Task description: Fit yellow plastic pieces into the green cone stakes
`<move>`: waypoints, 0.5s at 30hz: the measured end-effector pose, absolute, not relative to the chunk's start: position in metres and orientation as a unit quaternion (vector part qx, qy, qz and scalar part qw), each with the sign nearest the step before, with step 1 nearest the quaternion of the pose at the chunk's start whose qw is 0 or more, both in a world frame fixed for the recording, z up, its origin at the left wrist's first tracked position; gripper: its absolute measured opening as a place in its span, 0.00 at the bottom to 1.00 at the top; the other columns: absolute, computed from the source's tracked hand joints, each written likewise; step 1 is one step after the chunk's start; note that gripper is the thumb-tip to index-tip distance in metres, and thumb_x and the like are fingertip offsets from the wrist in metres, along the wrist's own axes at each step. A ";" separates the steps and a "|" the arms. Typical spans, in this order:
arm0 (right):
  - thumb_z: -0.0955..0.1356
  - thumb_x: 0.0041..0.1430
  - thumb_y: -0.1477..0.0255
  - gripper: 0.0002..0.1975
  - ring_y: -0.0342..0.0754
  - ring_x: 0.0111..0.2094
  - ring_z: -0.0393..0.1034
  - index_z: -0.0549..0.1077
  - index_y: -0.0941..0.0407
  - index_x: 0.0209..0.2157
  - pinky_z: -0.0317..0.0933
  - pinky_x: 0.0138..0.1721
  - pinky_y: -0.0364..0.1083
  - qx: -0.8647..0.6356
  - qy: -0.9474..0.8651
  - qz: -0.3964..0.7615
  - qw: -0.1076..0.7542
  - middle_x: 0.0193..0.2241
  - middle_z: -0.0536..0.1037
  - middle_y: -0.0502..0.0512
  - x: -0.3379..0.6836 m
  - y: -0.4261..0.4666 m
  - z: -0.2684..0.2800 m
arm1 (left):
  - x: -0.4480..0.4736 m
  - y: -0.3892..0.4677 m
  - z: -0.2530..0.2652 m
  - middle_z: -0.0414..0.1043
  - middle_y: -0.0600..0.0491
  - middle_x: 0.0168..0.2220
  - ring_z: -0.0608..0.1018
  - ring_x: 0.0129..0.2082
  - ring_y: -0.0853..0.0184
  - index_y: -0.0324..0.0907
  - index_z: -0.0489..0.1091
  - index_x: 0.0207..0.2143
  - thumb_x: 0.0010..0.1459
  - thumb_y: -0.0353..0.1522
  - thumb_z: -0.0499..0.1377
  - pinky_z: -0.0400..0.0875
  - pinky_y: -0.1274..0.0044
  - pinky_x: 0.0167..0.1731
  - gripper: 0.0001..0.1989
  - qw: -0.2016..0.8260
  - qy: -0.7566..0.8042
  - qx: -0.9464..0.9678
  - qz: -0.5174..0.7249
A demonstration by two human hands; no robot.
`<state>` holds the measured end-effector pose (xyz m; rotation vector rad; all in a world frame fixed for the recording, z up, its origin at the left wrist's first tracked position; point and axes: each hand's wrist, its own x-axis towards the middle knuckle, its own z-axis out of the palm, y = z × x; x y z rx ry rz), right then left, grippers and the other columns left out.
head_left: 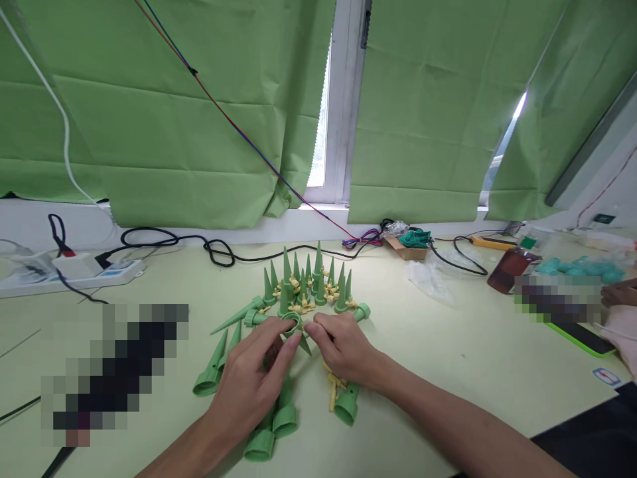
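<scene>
My left hand [253,362] is closed around a green plastic plant-watering spike [305,344], its ringed open end up and its point slanting down to the right. Right beside that ring, my right hand [346,342] is pinched shut; whatever sits between its fingertips is hidden. Behind the hands, several green spikes stand upright [318,275] with small yellow valves [302,307] among them. Loose green spikes [285,417] lie around and partly under my left hand. Below my right hand are more yellow valves [332,397] and another lying spike [347,406].
A power strip [119,273] with plugs lies at the left, and a black cable [259,257] runs along the back. At the right are a small cardboard box [405,248], a plastic bag [430,279], a brown bottle [512,269] and a person's hand [620,292].
</scene>
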<state>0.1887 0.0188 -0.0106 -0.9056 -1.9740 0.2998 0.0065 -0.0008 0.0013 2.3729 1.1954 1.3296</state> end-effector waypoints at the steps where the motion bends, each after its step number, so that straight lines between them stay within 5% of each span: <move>1: 0.58 0.69 0.67 0.20 0.40 0.19 0.48 0.49 0.54 0.22 0.44 0.24 0.44 -0.368 -0.801 0.121 0.456 0.17 0.53 0.44 0.189 0.019 -0.011 | 0.007 -0.001 0.001 0.75 0.53 0.35 0.72 0.24 0.71 0.43 0.71 0.41 0.65 0.36 0.55 0.69 0.79 0.26 0.08 0.082 0.400 0.796 0.446; 10: 0.55 0.71 0.69 0.17 0.41 0.20 0.54 0.54 0.54 0.24 0.49 0.26 0.43 -0.369 -0.803 0.134 0.450 0.19 0.59 0.46 0.189 0.015 -0.009 | 0.007 0.000 0.002 0.74 0.52 0.37 0.74 0.23 0.71 0.43 0.71 0.42 0.64 0.34 0.55 0.71 0.79 0.26 0.08 0.040 0.380 0.801 0.460; 15: 0.56 0.70 0.70 0.17 0.41 0.20 0.53 0.54 0.54 0.24 0.48 0.25 0.44 -0.371 -0.797 0.118 0.462 0.19 0.58 0.46 0.188 0.016 -0.009 | 0.007 -0.002 0.003 0.73 0.48 0.46 0.74 0.24 0.72 0.43 0.71 0.42 0.63 0.34 0.56 0.72 0.79 0.26 0.07 0.036 0.376 0.798 0.469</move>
